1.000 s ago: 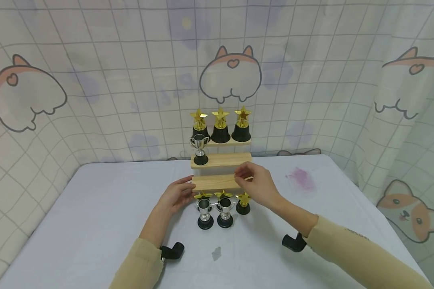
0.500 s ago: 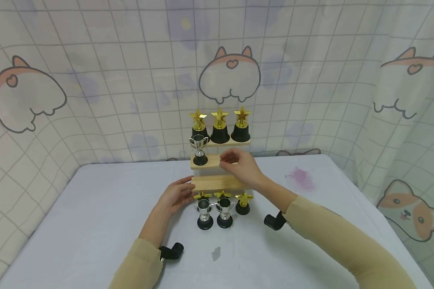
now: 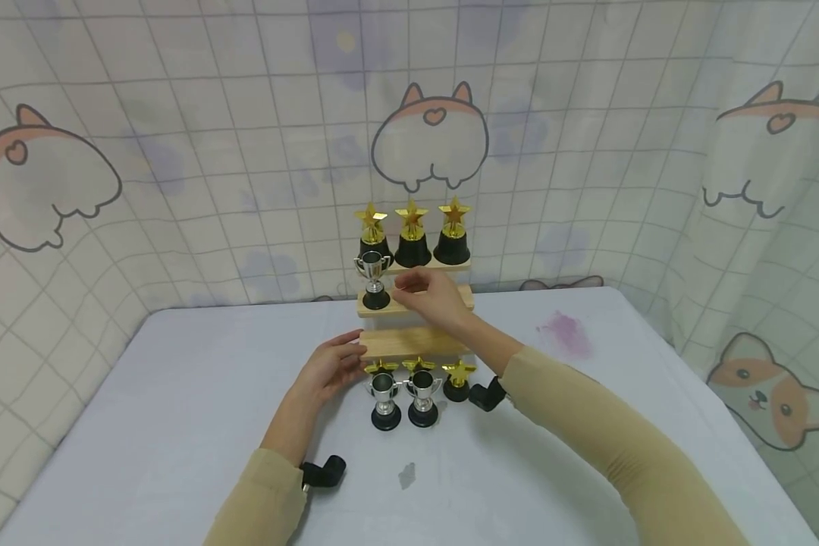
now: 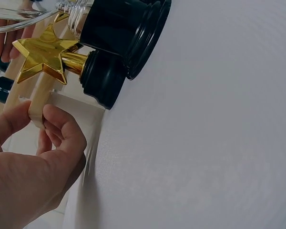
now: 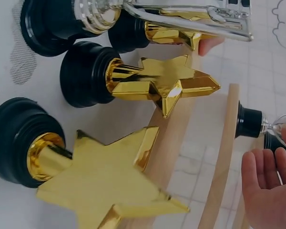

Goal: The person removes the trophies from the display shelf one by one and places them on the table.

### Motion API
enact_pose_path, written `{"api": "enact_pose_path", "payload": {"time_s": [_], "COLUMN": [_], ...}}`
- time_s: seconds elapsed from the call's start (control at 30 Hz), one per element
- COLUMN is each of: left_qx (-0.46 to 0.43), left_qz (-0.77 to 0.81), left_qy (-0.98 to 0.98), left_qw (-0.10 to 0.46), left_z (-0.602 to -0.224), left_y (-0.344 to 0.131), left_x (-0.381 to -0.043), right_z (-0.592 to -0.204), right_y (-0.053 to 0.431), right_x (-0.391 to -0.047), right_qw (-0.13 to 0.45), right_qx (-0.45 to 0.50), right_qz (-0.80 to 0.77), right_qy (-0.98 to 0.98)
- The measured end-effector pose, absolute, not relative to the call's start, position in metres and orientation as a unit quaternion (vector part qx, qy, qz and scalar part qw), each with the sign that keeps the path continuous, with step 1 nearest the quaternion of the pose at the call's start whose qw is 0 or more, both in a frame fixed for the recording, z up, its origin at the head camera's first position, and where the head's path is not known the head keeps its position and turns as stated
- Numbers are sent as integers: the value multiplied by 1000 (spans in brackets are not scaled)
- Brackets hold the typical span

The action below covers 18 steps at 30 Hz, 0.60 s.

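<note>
A tiered wooden shelf point(image 3: 409, 343) stands on the white table. My left hand point(image 3: 327, 369) pinches the left end of its lowest board, thumb on one side and fingers on the other, as the left wrist view point(image 4: 38, 107) shows. On the middle board, at its left, a silver cup trophy point(image 3: 374, 274) stands upright. Just right of that cup is my right hand point(image 3: 433, 299), fingers loosely bent. In the right wrist view the fingers point(image 5: 262, 171) appear beside the cup trophy point(image 5: 250, 121); whether they touch it is hard to tell.
Three gold star trophies point(image 3: 412, 231) line the top board. On the table before the shelf stand two silver cup trophies point(image 3: 423, 402), with gold star trophies point(image 3: 458, 379) behind and beside them. A patterned curtain point(image 3: 259, 152) hangs at the back.
My right hand has moved left and away from me, from the right end of the lowest board to the middle board beside the silver cup trophy. The left hand keeps its place.
</note>
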<state>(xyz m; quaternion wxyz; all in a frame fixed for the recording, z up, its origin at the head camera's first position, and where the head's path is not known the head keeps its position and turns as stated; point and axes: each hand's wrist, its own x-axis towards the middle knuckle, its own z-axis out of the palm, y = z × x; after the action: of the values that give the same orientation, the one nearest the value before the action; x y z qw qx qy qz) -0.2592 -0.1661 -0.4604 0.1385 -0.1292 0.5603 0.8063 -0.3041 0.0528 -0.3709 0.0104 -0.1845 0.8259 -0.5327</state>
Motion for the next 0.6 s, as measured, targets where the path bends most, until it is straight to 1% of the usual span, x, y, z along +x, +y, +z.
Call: {"api": "enact_pose_path", "payload": {"time_s": [0.13,0.43,0.6], "left_qx": [-127,-119,-119], "left_qz": [807,810,813], "left_qy": [560,556,551], "left_qw": [140,144,142], "left_z": [-460,-460,-462], "left_y": [-166,-167,-167], "left_x": [-259,-260,-260], "right_z": [-372,-374,-377], "right_y": [44,27,21], "right_x": [-310,-314,-315], "right_qw": [4,8,11], "right_qx": [-183,-160,-168], "right_qz": [-531,-521,-501], "right_qy": [828,839,849]}}
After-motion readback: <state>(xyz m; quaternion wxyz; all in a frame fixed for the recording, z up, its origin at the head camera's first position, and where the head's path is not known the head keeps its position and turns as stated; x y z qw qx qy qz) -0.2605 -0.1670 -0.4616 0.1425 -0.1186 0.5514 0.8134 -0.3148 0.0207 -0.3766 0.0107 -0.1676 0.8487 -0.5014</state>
